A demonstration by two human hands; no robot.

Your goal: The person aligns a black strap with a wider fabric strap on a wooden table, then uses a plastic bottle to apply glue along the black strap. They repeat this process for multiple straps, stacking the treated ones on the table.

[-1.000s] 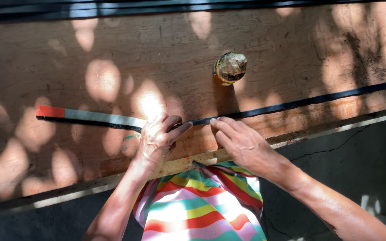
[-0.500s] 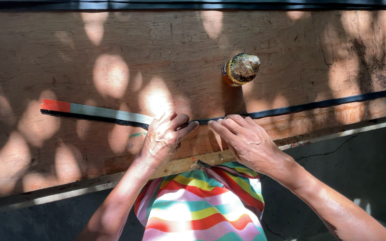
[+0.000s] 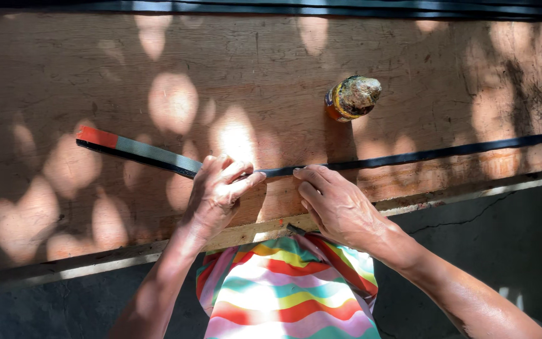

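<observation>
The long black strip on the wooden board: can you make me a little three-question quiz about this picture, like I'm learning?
1. True or false: both hands are on the long black strip.
2. What colour is the far end of the strip, out past the left hand? A) red B) yellow C) white
3. What stands on the wooden board beyond the right hand?

Key
1. True: the left hand pinches the strip and the right hand's fingertips press on it.
2. A: the end is red.
3. A small grimy bottle with an orange and yellow band, standing apart from the strip and untouched by either hand.
</observation>
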